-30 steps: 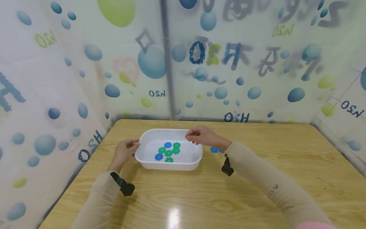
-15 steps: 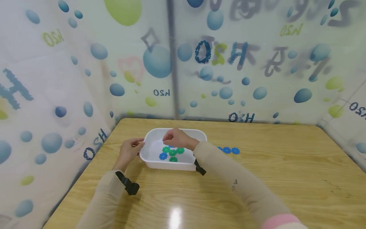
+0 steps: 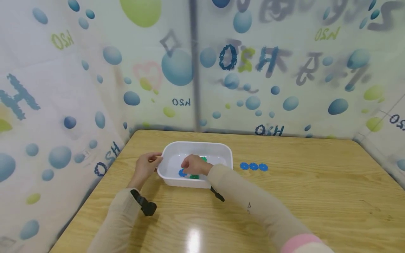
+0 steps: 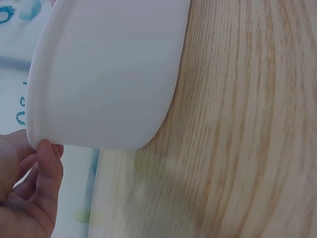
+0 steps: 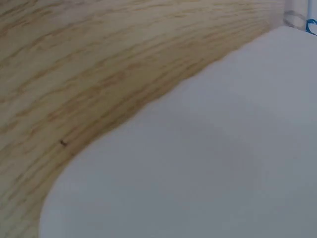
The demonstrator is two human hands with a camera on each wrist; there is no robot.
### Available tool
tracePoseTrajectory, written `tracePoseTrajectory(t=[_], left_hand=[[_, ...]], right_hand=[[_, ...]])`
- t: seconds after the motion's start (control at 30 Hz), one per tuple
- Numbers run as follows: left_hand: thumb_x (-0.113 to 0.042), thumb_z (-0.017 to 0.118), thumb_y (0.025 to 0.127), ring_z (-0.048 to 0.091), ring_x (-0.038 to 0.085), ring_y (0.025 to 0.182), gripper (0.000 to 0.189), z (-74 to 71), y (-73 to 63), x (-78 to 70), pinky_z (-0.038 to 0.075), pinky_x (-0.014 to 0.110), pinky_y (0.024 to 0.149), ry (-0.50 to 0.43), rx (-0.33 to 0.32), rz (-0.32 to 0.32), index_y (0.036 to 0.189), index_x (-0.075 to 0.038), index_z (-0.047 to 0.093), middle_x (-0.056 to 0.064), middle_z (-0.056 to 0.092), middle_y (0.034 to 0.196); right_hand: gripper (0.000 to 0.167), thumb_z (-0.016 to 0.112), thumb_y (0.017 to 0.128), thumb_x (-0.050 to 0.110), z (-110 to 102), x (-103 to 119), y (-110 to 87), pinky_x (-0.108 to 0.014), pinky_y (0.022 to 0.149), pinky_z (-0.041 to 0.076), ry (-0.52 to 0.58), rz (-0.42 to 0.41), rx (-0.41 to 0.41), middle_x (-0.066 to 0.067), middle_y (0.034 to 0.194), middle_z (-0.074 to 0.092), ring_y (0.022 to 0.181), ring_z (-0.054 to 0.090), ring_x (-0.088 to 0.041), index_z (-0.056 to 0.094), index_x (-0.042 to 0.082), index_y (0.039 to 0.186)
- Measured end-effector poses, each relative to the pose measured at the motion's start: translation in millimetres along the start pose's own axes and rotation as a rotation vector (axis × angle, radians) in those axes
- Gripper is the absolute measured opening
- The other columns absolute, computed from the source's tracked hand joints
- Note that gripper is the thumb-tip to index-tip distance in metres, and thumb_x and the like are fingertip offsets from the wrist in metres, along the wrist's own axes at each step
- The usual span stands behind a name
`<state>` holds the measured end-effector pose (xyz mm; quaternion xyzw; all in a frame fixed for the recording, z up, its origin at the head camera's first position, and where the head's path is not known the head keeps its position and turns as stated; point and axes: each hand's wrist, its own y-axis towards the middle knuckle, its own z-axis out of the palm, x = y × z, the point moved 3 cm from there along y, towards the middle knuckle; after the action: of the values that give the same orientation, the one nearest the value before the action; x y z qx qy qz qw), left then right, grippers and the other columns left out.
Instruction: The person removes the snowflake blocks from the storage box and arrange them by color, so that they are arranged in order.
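Note:
A white plastic tray (image 3: pixel 185 182) stands on the wooden table. At its left end my left hand (image 3: pixel 147 167) pinches the rim; in the left wrist view the thumb and fingers of the left hand (image 4: pixel 37 191) meet at the tray's corner. My right hand (image 3: pixel 194 164) reaches down inside the tray, fingers bent, over the notched plastic discs. A blue disc (image 3: pixel 182 172) lies at its fingertips; whether they grip a disc is hidden. Green discs (image 3: pixel 194 176) show partly around the hand. The right wrist view shows only the tray's outer wall (image 5: pixel 198 163) and table.
Three blue discs (image 3: pixel 253 166) lie in a row on the table (image 3: pixel 300 189) to the right of the tray. A patterned curtain (image 3: pixel 272 116) hangs behind the table's far edge, and another stands along the left.
My right hand has moved left from the tray's right rim and down among the discs. The row of blue discs, partly covered by the right arm before, is now uncovered. My left hand keeps its hold.

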<state>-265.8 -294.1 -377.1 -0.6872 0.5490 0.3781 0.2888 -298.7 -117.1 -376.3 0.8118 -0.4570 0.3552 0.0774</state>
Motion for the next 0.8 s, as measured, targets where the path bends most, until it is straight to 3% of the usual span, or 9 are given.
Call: tracePoseTrajectory(t=[0.3, 0.5, 0.8], left_hand=[[-0.013, 0.056, 0.087, 0.054, 0.02, 0.078, 0.031, 2.7, -0.4, -0.1, 0.05, 0.024, 0.058, -0.004, 0.0, -0.001, 0.115, 0.0, 0.057, 0.017, 0.058, 0.094], [-0.012, 0.057, 0.087, 0.055, 0.02, 0.074, 0.03, 2.6, -1.0, -0.4, 0.05, 0.025, 0.058, -0.015, 0.002, 0.02, 0.114, 0.0, 0.057, 0.017, 0.058, 0.091], [-0.013, 0.056, 0.088, 0.054, 0.02, 0.077, 0.031, -0.5, 0.1, 1.8, 0.05, 0.023, 0.059, -0.018, 0.016, -0.02, 0.116, -0.001, 0.056, 0.016, 0.056, 0.095]], right_hand=[[0.026, 0.064, 0.079, 0.006, 10.4, -3.8, 3.3, -0.024, 0.078, 0.044, -0.08, -0.052, 0.017, -0.005, 0.09, 0.06, 0.084, 0.053, -0.014, 0.062, 0.003, 0.104], [0.028, 0.064, 0.079, 0.008, 12.4, -4.9, 5.7, -0.024, 0.075, 0.042, -0.107, -0.044, 0.029, -0.003, 0.086, 0.057, 0.08, 0.05, -0.013, 0.062, 0.005, 0.107], [0.026, 0.067, 0.078, 0.008, 14.8, -4.1, 11.0, -0.021, 0.07, 0.042, -0.131, -0.055, 0.034, -0.001, 0.08, 0.056, 0.074, 0.049, -0.012, 0.063, 0.005, 0.103]])
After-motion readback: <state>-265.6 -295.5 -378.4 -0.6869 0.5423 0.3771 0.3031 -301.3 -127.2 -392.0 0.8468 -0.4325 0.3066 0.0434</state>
